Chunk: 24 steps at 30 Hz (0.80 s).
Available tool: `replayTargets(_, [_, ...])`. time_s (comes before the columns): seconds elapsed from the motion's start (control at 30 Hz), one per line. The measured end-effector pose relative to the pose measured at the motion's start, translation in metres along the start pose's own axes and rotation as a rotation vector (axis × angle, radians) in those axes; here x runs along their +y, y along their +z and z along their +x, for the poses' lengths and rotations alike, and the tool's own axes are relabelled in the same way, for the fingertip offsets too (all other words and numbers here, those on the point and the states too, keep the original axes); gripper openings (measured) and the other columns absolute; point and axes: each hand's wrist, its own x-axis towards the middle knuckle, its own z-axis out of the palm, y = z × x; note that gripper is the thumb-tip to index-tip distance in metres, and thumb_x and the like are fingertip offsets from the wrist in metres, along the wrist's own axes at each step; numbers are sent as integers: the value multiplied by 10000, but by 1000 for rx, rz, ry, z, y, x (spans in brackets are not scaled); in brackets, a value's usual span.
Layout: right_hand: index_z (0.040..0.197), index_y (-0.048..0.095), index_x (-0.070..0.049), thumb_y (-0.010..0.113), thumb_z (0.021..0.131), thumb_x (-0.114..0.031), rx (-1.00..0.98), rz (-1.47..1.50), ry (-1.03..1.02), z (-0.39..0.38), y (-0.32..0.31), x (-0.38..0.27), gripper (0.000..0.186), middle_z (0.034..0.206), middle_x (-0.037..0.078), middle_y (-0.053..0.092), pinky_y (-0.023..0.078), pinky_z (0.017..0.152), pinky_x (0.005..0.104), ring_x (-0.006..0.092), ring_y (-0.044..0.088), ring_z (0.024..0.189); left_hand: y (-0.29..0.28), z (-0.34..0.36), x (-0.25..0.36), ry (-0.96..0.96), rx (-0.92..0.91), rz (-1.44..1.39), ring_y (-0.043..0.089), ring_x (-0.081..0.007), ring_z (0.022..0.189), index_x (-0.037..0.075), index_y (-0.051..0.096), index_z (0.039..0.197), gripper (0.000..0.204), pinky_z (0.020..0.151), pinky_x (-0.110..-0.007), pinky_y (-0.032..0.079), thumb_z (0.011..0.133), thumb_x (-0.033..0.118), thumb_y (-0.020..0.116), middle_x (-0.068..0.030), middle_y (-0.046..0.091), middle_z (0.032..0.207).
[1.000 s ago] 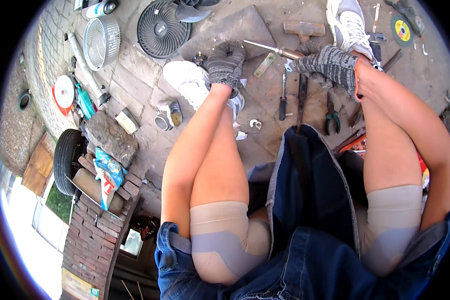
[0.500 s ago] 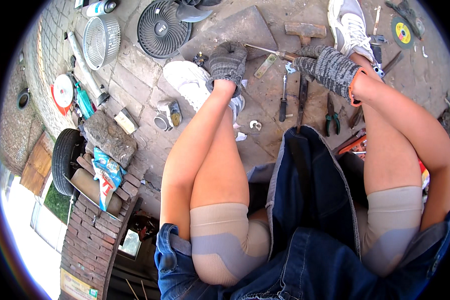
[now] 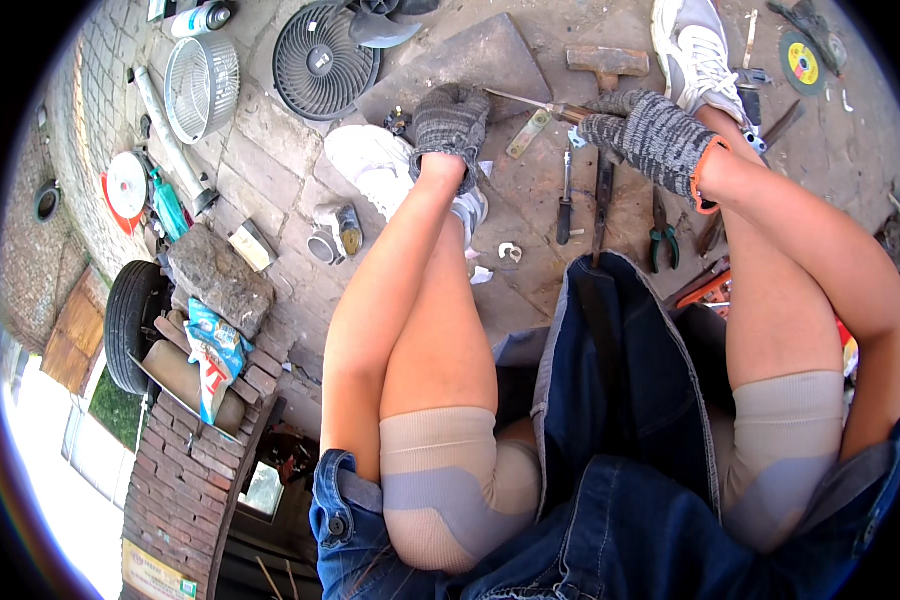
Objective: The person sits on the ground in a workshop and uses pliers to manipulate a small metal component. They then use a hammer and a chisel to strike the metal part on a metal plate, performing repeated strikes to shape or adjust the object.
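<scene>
My right hand (image 3: 645, 140), in a grey knit glove with an orange cuff, is closed round the handle of a screwdriver (image 3: 530, 102). Its thin metal shaft points left, with the tip close to my left hand (image 3: 451, 122). That hand, in a matching glove, has its fingers curled in above my left shoe; whatever they grip is hidden. A small dark metal part (image 3: 398, 122) shows right beside its left edge. Below the screwdriver's shaft, a flat metal strip (image 3: 528, 134) lies on a paving slab.
A hammer (image 3: 607, 62), a second screwdriver (image 3: 565, 205) and pliers (image 3: 662, 238) lie between my feet. Beyond my left shoe are a metal plate (image 3: 470, 70) and a black fan grille (image 3: 325, 60). A white basket (image 3: 201, 88), a rock (image 3: 218, 275) and a tyre (image 3: 132, 325) stand left.
Both hands have shifted very slightly left, the screwdriver with them. The grip on it looks the same.
</scene>
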Motion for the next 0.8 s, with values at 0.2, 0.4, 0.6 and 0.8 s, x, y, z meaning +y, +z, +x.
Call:
replayTargets(0.2, [1089, 606, 4, 583, 851, -363, 19, -1, 5, 1, 1, 2, 438, 807, 108, 641, 461, 688, 293, 164, 568, 721, 0, -1, 3, -56, -7, -26, 623, -311, 789, 15, 668, 863, 321, 736, -372, 467, 778, 319, 611, -178, 659, 825])
replayTargets(0.4, [1002, 645, -102, 460, 891, -351, 135, -137, -223, 2, 6, 8, 329, 797, 188, 616, 469, 654, 411, 342, 596, 733, 1, -1, 4, -54, 13, -37, 596, -374, 799, 14, 651, 827, 351, 747, -423, 453, 787, 347, 548, -218, 629, 820])
replayTargets(0.6, [1084, 608, 6, 568, 850, -351, 32, -39, -49, 2, -1, -3, 429, 931, 184, 648, 460, 786, 334, 263, 610, 843, 0, 1, 1, -46, 4, 11, 585, -400, 805, 18, 646, 799, 369, 752, -451, 445, 786, 366, 527, -230, 619, 818])
replayTargets(0.8, [1055, 623, -24, 534, 862, -325, 70, -49, -88, 3, 1, 1, 369, 894, 185, 639, 462, 754, 359, 284, 607, 813, -3, 1, 6, -12, -1, -7, 589, -388, 807, 17, 648, 777, 354, 751, -454, 447, 780, 351, 529, -227, 620, 816])
